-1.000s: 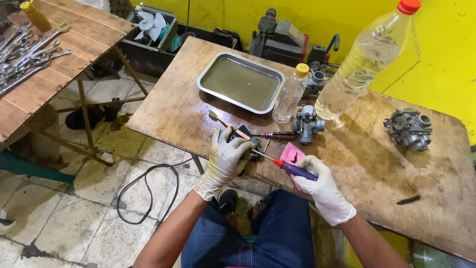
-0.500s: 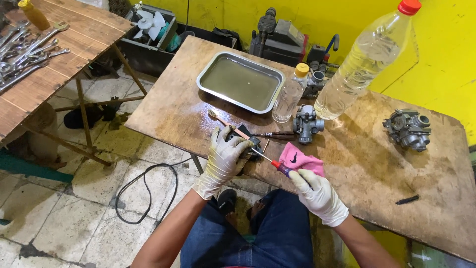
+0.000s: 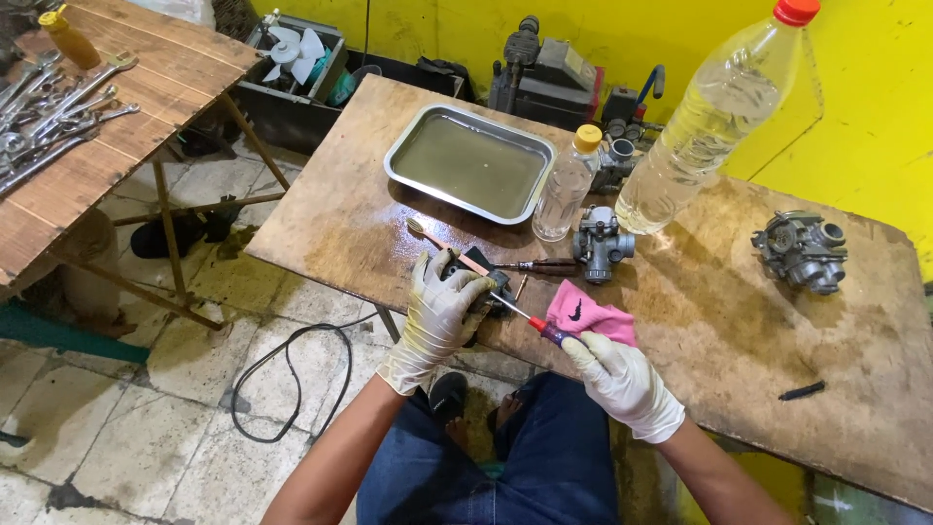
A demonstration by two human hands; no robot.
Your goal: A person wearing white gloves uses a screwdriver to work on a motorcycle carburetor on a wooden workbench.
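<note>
Both my hands wear pale gloves. My left hand (image 3: 439,313) is closed over a small dark metal part (image 3: 486,292) at the near edge of the wooden table (image 3: 739,321). My right hand (image 3: 614,373) grips the red and purple handle of a screwdriver (image 3: 533,325), whose shaft points left into that part. A pink cloth (image 3: 588,316) lies just above my right hand. A toothbrush (image 3: 442,248) lies on the wet wood beyond my left hand. A second screwdriver (image 3: 539,264) lies next to a grey carburetor (image 3: 601,243).
A metal tray (image 3: 406,154) of murky liquid sits at the back left. Beside it stand a small clear bottle (image 3: 567,183) and a large tilted bottle (image 3: 714,117). Another carburetor (image 3: 802,251) sits far right. Wrenches (image 3: 49,117) lie on a side bench. A black cable (image 3: 292,379) loops on the floor.
My right hand shifted slightly left and up along the table edge with the screwdriver. My left hand stayed on the dark part.
</note>
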